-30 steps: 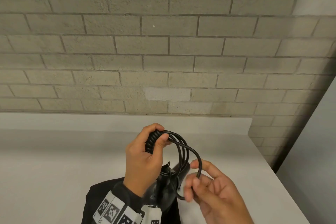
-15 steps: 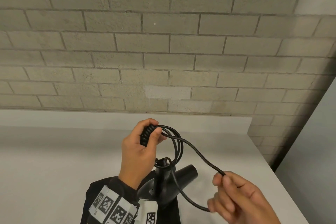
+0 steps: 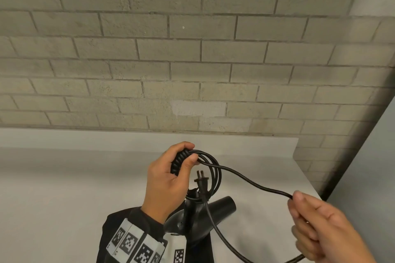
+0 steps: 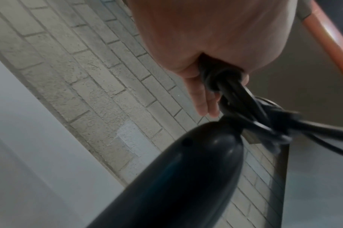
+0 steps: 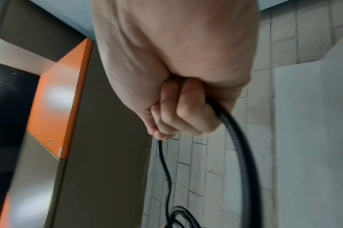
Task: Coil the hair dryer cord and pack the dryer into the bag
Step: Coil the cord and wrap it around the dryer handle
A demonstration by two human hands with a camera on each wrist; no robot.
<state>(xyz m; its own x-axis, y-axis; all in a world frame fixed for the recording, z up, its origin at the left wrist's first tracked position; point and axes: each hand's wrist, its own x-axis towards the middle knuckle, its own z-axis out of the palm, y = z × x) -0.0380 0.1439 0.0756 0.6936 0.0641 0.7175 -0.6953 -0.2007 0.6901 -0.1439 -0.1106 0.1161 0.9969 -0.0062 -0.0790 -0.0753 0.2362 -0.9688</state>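
Your left hand grips the coiled cord above the hair dryer. Your right hand, off to the right, curls round the cord's loose run; the plug seems to dangle inside the loops.

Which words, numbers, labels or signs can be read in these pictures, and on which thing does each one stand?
No word, brand or number can be read in any view.
Wrist band on the left arm: black-and-white square marker codes only, no letters.
Hair dryer: no legible label.
Plug and cord: no print visible.
Orange panel: a small mark near its lower corner, too blurred to read.
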